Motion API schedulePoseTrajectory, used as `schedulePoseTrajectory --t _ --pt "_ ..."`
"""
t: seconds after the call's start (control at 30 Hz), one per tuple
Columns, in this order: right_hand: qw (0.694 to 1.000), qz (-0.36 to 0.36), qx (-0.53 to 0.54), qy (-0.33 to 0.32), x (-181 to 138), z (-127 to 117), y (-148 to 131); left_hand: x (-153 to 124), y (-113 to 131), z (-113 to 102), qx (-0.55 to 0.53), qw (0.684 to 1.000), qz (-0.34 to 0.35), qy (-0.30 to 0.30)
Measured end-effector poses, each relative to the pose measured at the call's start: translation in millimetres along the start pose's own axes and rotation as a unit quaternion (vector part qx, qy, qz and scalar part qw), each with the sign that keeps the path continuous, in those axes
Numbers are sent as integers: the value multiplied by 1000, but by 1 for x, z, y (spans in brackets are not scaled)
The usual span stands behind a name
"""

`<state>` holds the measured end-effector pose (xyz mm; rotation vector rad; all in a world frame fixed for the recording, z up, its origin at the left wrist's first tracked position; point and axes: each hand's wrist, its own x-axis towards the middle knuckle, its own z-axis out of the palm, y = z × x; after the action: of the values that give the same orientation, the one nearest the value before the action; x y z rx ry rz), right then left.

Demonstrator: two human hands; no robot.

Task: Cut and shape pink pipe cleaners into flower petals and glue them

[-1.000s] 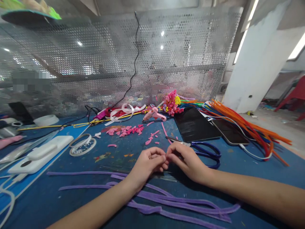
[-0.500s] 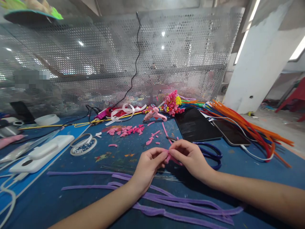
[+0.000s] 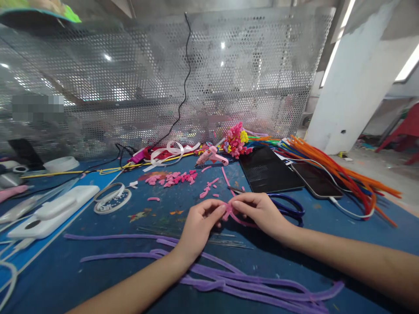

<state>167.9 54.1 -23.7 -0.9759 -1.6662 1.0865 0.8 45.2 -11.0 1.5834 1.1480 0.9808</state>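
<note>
A pink pipe cleaner (image 3: 228,212), bent into small loops, is pinched between my two hands above the blue table. My left hand (image 3: 203,220) grips its looped end with thumb and forefinger. Close beside it, my right hand (image 3: 258,213) pinches the same piece, and a loose tail curves out beneath its fingers. Partly behind my right hand lie scissors (image 3: 288,208) with dark blue handles. Purple pipe cleaners (image 3: 248,285) stretch across the table below my wrists. Thin wire rods (image 3: 229,241) lie just under my hands.
Beyond my hands are a pile of small pink pieces (image 3: 173,178), a pink glue gun (image 3: 212,155) and a pink-and-yellow flower bunch (image 3: 237,139). A black tablet (image 3: 270,170), a phone (image 3: 316,179) and orange pipe cleaners (image 3: 353,168) occupy the right. White ribbon rolls (image 3: 113,200) and a power strip (image 3: 55,211) are left.
My hands have drawn slightly apart, and more of the looped pink pipe cleaner and its tail shows between them. The whole view has shifted a little.
</note>
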Motion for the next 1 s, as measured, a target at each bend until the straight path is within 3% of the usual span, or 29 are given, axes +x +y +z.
schedulePoseTrajectory --t 0.13,0.27,0.43,0.5,0.6,0.7,0.8,0.9,1.0 --pt "1000 -9 1 27 1 2 3 0 0 1 -11 1000 3 17" --pt "995 -70 -57 53 -4 2 1 -5 3 3 43 999 25 14" --pt "981 -139 -132 6 -9 2 -2 -9 4 2 177 978 112 0" --pt "979 -138 -151 -3 -9 2 -2 -8 3 2 194 974 117 -14" --pt "985 -90 -149 -3 -4 -2 -1 -1 0 0 100 993 56 -26" --pt "983 -81 -149 -67 2 -12 -4 7 -2 -3 -82 997 -8 1" --pt "948 -159 -213 -178 6 -22 -8 12 -5 -6 -214 975 -53 34" --pt "882 -264 -282 -270 7 -27 -11 12 -6 -7 -254 962 -84 45" --pt "821 -346 -356 -282 4 -24 -11 12 -7 -7 -264 958 -94 53"
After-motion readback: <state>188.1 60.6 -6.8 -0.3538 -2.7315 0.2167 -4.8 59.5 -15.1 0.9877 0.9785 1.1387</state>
